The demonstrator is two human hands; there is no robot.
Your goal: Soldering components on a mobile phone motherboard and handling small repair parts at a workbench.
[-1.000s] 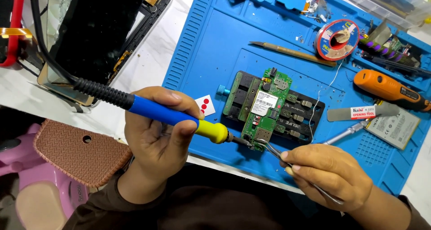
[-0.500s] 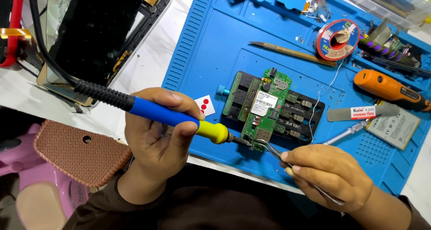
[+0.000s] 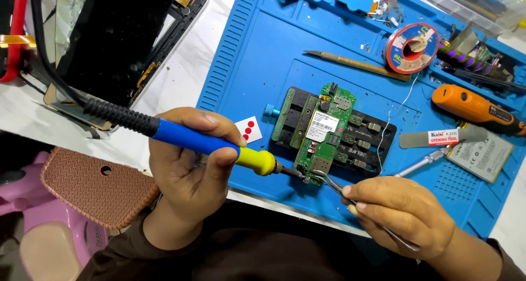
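- Left hand (image 3: 189, 168) is closed around a soldering iron (image 3: 208, 144) with a blue and yellow handle; the black cord end runs up and left past the wrist, and the metal tip points right, away from the hand.
- Right hand (image 3: 402, 215) is pinched shut on slim metal tweezers (image 3: 334, 188), whose points reach up and left from the fingers.
- Both tips meet at the lower edge of a green circuit board (image 3: 323, 133), which lies just between and above the two hands.
- That board is clamped in a black holder (image 3: 364, 141) resting on a blue work mat (image 3: 263, 56) on the counter.
- Farther up the mat, well apart from the hands, sit a solder spool (image 3: 411, 48), a wooden-handled blade (image 3: 356, 64) and an orange rotary tool (image 3: 474, 108).
- A flat metal opening tool (image 3: 438, 137) and a grey battery (image 3: 482, 157) lie right of the holder.
- At upper left, a dark tablet screen (image 3: 109, 34) rests off the mat.
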